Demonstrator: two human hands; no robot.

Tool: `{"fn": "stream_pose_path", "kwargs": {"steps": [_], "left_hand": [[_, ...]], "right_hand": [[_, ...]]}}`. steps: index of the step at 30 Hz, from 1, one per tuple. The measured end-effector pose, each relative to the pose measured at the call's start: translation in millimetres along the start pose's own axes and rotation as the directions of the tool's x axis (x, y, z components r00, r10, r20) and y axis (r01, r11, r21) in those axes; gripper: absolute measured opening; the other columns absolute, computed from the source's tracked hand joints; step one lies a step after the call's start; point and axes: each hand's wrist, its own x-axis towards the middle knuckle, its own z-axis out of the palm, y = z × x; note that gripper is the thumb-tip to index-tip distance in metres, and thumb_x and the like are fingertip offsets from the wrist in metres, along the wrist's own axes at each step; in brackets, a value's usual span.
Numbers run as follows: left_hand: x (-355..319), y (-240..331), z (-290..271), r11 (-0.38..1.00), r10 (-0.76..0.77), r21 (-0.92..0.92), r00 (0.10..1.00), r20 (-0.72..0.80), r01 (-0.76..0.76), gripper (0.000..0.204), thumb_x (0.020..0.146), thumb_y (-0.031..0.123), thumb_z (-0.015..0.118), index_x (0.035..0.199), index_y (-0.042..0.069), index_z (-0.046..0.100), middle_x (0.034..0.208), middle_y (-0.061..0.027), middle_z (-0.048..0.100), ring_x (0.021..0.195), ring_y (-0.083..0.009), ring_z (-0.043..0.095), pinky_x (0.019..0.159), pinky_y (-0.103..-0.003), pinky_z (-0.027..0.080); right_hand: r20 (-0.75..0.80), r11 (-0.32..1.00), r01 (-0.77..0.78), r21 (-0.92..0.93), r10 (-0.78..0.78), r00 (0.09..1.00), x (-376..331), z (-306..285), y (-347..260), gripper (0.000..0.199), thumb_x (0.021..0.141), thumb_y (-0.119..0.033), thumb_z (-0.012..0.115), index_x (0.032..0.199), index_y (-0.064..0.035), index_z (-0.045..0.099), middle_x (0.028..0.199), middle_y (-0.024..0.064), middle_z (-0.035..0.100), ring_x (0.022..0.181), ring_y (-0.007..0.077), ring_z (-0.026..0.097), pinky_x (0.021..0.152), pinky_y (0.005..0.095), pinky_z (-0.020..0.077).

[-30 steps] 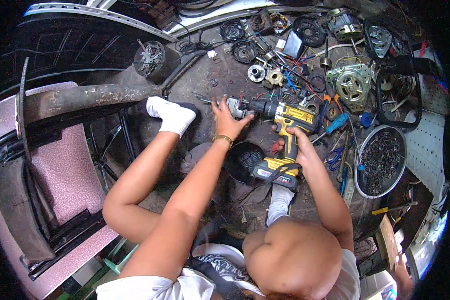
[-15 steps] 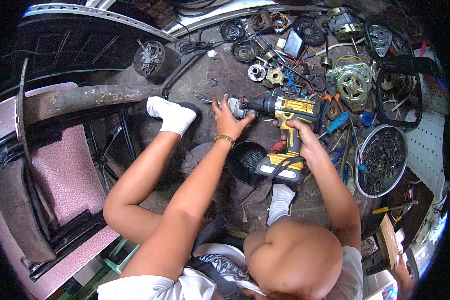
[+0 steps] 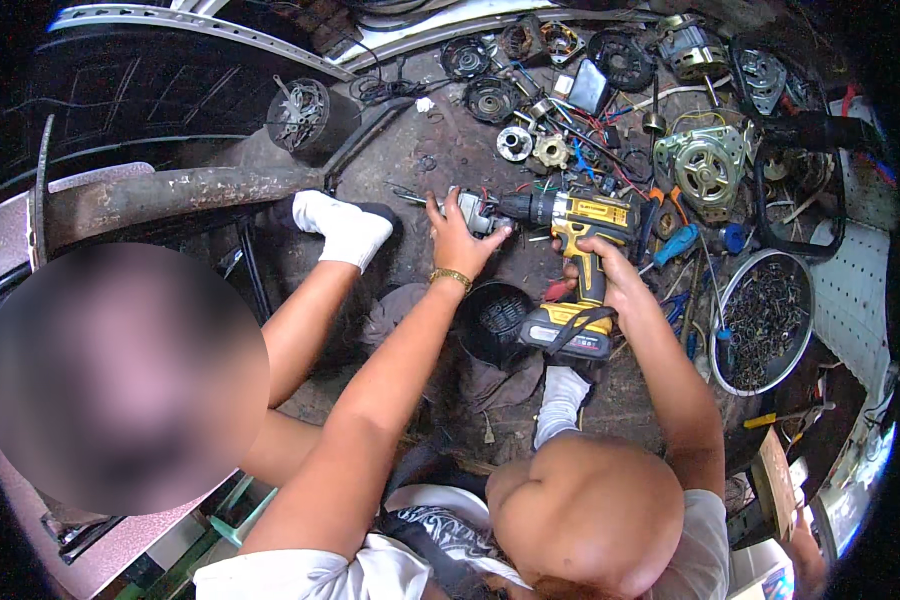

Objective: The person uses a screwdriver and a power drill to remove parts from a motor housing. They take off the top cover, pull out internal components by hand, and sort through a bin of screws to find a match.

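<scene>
A yellow and black cordless drill (image 3: 592, 212) lies level above the floor, its chuck pointing left. My right hand (image 3: 610, 272) is wrapped round its handle. Facing the chuck is a small grey metal motor (image 3: 480, 210) with wires at one end, gripped in my left hand (image 3: 458, 238) between thumb and spread fingers. The chuck's tip comes up to the motor's right end; whether they touch, I cannot tell. A thin shaft sticks out past the motor's left side. Below, a dark round bucket (image 3: 492, 322) stands between my hands and feet.
Motor parts crowd the far side, including a metal motor bracket (image 3: 698, 168) and a whole motor (image 3: 692, 50). To the right stands a basin (image 3: 813, 310) full of screws, near a blue-handled screwdriver (image 3: 678, 243). A can of metal pieces (image 3: 322, 128) sits far left. A round blur hides the left side.
The drill's battery end has swung slightly right and down. A blurred round patch now covers the pink seat area at left. My left hand keeps its grip on the motor.
</scene>
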Motion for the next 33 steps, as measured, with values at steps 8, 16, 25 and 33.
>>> {"fn": "stream_pose_path", "kwargs": {"steps": [8,16,25,33], "left_hand": [[1.2,4.2,-0.8,1.0,-0.003,0.022,1.0,0.01,0.003,0.105,0.057,0.044,0.084,0.137,0.006,0.029,0.144,-0.0314,0.015,0.127,-0.0479,0.033,0.103,-0.047,0.036],[2.8,5.6,-0.2,0.998,-0.03,0.048,0.999,0.018,0.029,0.106,0.056,0.043,0.084,0.137,0.005,0.028,0.143,-0.0334,0.015,0.126,-0.0479,0.036,0.102,-0.046,0.037],[0.3,3.5,-36.1,0.971,0.057,0.215,0.975,0.215,-0.104,0.119,0.051,0.039,0.087,0.144,0.009,0.018,0.143,-0.0287,0.021,0.121,-0.0461,0.042,0.095,-0.046,0.044],[30.7,-11.2,-45.1,0.638,0.532,0.513,0.81,0.246,-0.575,0.098,0.049,0.028,0.086,0.134,0.019,0.038,0.132,-0.0074,0.043,0.116,-0.0318,0.046,0.092,-0.05,0.04]], "right_hand": [[0.055,0.996,-0.07,0.063,0.067,0.996,8.7,-6.1,-0.8,0.029,0.08,-0.021,0.058,0.105,-0.0056,0.059,0.079,0.0062,0.062,0.058,0.0163,0.057,0.055,0.032,0.0516],[-0.09,0.996,-0.08,-0.036,0.076,0.993,-1.4,11.7,-9.5,0.042,0.076,-0.019,0.06,0.116,-0.0049,0.055,0.092,0.0041,0.065,0.06,0.0118,0.056,0.056,0.0281,0.0517],[-0.143,0.875,0.268,-0.403,-0.349,0.926,-99.6,-36.3,-43.8,0.038,0.077,-0.025,0.062,0.105,0.001,0.059,0.079,0.0075,0.065,0.062,0.016,0.06,0.058,0.0294,0.0497],[-0.016,0.123,0.089,-0.988,-0.664,0.747,-154.3,-50.2,30.7,0.062,0.056,0.006,0.066,0.114,-0.0062,0.047,0.118,0.0176,0.051,0.112,0.0339,0.05,0.093,0.0403,0.0395]]}}
